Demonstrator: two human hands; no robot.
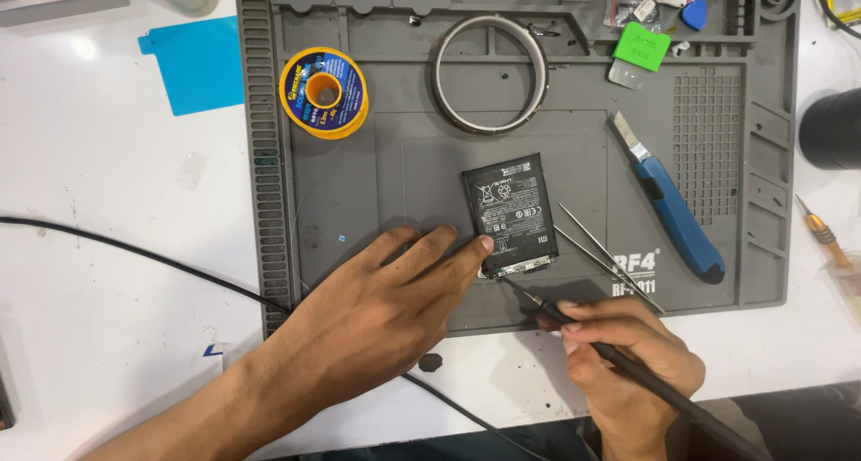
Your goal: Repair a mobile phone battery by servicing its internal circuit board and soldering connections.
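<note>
Black-labelled battery [508,212] lies on grey mat [359,210].

A white, scuffed worktop [99,273] fills the view under even, bright light. A grey silicone work mat [359,192] with ribbed edges and moulded compartments lies across its middle, reaching the far edge. A thin black cable [134,250] crosses the worktop's left side.
</note>
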